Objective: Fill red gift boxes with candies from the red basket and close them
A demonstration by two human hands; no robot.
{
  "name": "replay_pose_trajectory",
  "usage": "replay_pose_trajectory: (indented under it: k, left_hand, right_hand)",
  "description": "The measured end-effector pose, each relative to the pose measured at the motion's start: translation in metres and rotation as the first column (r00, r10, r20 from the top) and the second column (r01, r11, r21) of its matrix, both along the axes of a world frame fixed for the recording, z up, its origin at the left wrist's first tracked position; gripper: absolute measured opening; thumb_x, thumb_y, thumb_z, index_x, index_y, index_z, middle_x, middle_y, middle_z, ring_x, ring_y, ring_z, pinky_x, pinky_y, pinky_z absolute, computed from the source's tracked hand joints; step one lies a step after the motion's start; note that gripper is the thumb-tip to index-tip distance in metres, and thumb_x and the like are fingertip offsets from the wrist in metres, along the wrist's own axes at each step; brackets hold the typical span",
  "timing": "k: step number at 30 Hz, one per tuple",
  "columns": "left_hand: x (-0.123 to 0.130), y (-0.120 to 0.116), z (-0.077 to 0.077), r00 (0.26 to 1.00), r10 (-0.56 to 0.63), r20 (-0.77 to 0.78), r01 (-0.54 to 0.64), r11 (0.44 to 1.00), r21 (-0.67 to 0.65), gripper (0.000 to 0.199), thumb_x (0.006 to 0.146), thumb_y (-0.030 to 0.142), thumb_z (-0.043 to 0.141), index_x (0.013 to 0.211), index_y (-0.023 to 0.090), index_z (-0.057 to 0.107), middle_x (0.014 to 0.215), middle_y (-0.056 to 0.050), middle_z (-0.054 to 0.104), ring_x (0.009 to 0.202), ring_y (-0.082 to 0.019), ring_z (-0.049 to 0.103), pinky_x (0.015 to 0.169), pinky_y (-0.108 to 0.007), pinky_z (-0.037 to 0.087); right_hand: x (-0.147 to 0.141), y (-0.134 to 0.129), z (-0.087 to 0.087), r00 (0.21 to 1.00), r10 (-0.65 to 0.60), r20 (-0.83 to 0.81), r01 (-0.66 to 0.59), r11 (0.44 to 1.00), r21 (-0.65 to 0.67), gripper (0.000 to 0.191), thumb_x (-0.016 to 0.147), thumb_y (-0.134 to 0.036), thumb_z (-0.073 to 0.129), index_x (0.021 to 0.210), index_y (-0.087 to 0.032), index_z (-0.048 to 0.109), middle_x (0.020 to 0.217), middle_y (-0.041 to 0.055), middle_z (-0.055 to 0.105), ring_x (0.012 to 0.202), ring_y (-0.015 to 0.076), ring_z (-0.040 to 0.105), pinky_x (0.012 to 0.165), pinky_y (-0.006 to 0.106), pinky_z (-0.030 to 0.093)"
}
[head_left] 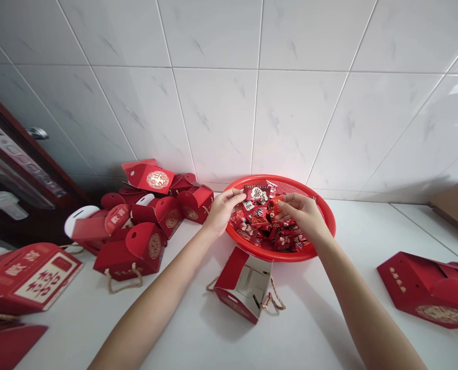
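My left hand (225, 209) pinches a dark red candy packet (257, 193) with white and black lettering over the red basket (331, 218). Across from it, the fingers of my right hand (301, 211) close on an orange-red wrapped candy (276, 204), partly hidden by the fingers. Below both hands, many red candy packets (286, 240) lie heaped in the basket, which has a perforated wall. In front of the basket stands an open red gift box (229, 275) with a white inside and rope handles; a small dark item is visible in it.
Several red gift boxes (136, 252) with rope handles crowd the left side of the white counter (298, 318). Another red box (425, 293) lies at the right. A cardboard box (454, 208) sits at the far right, and a tiled wall (221, 118) rises behind.
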State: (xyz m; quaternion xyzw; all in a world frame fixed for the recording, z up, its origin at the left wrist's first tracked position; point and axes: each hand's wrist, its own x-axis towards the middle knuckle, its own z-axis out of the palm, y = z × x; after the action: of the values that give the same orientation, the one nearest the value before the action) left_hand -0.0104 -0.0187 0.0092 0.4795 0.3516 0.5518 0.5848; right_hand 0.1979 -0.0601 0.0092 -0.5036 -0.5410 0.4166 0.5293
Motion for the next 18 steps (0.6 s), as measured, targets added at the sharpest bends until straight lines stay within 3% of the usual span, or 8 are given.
replay_pose_trajectory:
  k: [6, 11, 15, 18]
  left_hand:
    - [0.000, 0.001, 0.000, 1.000, 0.007, 0.025, -0.007, 1.000, -0.012, 0.034, 0.050, 0.039, 0.091, 0.068, 0.019, 0.071, 0.074, 0.000, 0.068, 0.074, -0.016, 0.061, 0.069, -0.027, 0.049]
    - [-0.002, 0.003, -0.002, 0.997, 0.020, 0.078, -0.017, 0.999, -0.038, 0.031, 0.055, 0.038, 0.089, 0.071, 0.018, 0.070, 0.078, 0.000, 0.071, 0.073, -0.014, 0.062, 0.071, -0.027, 0.050]
    - [-0.003, 0.004, -0.004, 0.993, 0.032, 0.110, -0.029, 0.999, -0.037, 0.031, 0.056, 0.036, 0.088, 0.073, 0.018, 0.069, 0.078, 0.001, 0.070, 0.075, -0.014, 0.063, 0.072, -0.026, 0.049]
    - [-0.003, 0.005, -0.004, 0.992, 0.035, 0.122, -0.029, 0.999, -0.045, 0.032, 0.056, 0.036, 0.088, 0.073, 0.018, 0.067, 0.078, 0.001, 0.071, 0.075, -0.014, 0.064, 0.072, -0.026, 0.048]
  right_hand:
    - [-0.001, -0.001, 0.002, 1.000, -0.022, 0.019, 0.022, 1.000, -0.008, 0.036, 0.073, -0.052, 0.076, 0.085, -0.020, 0.064, 0.064, -0.0025, 0.062, 0.057, 0.0127, 0.057, 0.059, 0.028, 0.050]
    - [0.006, 0.003, 0.004, 0.994, 0.013, -0.108, -0.021, 0.997, -0.078, 0.039, 0.069, -0.052, 0.080, 0.087, -0.019, 0.068, 0.069, -0.0025, 0.061, 0.056, 0.0099, 0.051, 0.056, 0.025, 0.047]
    - [0.021, 0.014, 0.012, 0.972, -0.069, -0.226, 0.054, 0.996, -0.073, 0.040, 0.070, -0.054, 0.080, 0.083, -0.019, 0.068, 0.071, -0.0016, 0.059, 0.054, 0.0090, 0.048, 0.050, 0.024, 0.045]
    - [0.031, 0.027, 0.019, 0.969, -0.136, -0.205, 0.128, 0.990, -0.051, 0.035, 0.075, -0.052, 0.080, 0.079, -0.020, 0.064, 0.065, -0.0035, 0.053, 0.051, 0.0095, 0.049, 0.048, 0.024, 0.047]
